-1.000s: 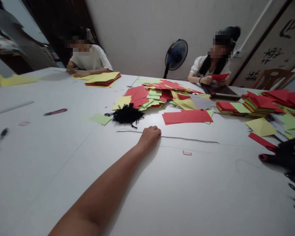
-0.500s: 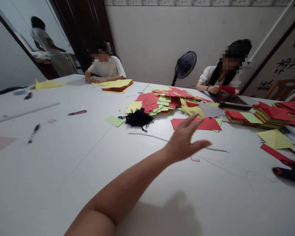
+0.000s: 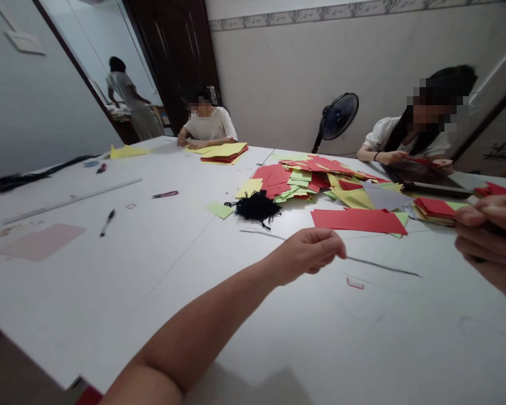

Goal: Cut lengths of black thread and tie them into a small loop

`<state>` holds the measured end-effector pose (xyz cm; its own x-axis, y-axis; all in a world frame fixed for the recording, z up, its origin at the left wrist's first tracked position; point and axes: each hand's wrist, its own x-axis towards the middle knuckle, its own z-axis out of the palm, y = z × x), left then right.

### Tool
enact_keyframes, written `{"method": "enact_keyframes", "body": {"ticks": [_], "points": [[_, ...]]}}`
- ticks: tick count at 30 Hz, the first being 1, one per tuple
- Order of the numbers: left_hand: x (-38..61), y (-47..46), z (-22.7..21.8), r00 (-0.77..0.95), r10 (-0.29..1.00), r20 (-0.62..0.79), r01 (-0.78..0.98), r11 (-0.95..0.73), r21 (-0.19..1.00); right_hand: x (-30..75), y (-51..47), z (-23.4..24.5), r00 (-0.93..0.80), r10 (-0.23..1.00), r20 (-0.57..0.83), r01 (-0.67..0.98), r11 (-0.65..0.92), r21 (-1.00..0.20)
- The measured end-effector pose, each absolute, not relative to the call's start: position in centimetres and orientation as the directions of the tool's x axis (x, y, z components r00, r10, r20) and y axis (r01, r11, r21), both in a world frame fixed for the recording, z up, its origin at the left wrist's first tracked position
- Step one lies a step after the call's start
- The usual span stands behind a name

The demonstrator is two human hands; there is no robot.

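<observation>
My left hand (image 3: 308,252) is closed low over the white table (image 3: 253,337), fingers curled together. A thin dark line (image 3: 383,266) runs along the tabletop on both sides of it; whether it is a thread or a drawn mark, and whether the fingers pinch it, is hidden. At the right edge, my right hand (image 3: 487,247) is raised, its fingers bent around something dark that I cannot make out. Beyond the left hand lie a tangled black thread bundle (image 3: 258,207) and red paper strips (image 3: 358,220). A small red-outlined piece (image 3: 355,283) is nearby.
Behind the thread rises a heap of red, green and yellow paper (image 3: 303,177). To the left are a pen (image 3: 107,223), thread snips (image 3: 165,194) and a long ruler-like strip (image 3: 76,200). Two people sit across the table; another stands in the doorway. A fan (image 3: 339,116) stands behind.
My left hand has gone from spread fingers to closed, lower over the dark line. My right hand has come into view at the right. The view has shifted, so things appear farther right.
</observation>
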<state>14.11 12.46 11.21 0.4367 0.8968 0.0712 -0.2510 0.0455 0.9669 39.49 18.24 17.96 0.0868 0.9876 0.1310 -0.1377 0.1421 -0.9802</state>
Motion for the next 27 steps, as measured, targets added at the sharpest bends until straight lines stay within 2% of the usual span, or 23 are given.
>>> {"method": "enact_keyframes", "body": {"ticks": [3,5,8,12,18,21,27], "points": [[10.2,12.2,9.9,0.332,0.943,-0.011,-0.088,0.042,0.995,41.0,19.1,15.7,0.087,0.993,-0.073,-0.246,-0.049,-0.968],[7.4,11.9,9.3,0.219,0.975,-0.045,0.050,0.035,0.998,41.9,19.6,14.1,0.162,0.976,-0.149,-0.276,-0.100,-0.956],[3.0,11.5,8.8,0.022,0.998,-0.062,0.243,0.054,0.969,43.0,20.2,11.5,0.282,0.940,-0.192,-0.268,-0.115,-0.957],[-1.7,11.4,8.0,-0.198,0.978,-0.060,0.444,0.144,0.884,44.6,20.9,7.6,0.317,0.920,-0.231,-0.161,-0.187,-0.969],[-4.7,12.6,5.2,-0.354,0.934,-0.052,0.477,0.228,0.849,46.2,22.1,2.9,0.387,0.901,-0.197,0.094,-0.252,-0.963],[-4.7,13.8,4.0,-0.395,0.918,-0.045,0.491,0.252,0.834,46.3,22.5,1.6,0.396,0.909,-0.132,0.227,-0.236,-0.945],[-3.1,15.8,3.4,-0.444,0.895,-0.046,0.495,0.287,0.820,46.4,23.5,0.6,0.384,0.922,-0.050,0.330,-0.187,-0.925]]}}
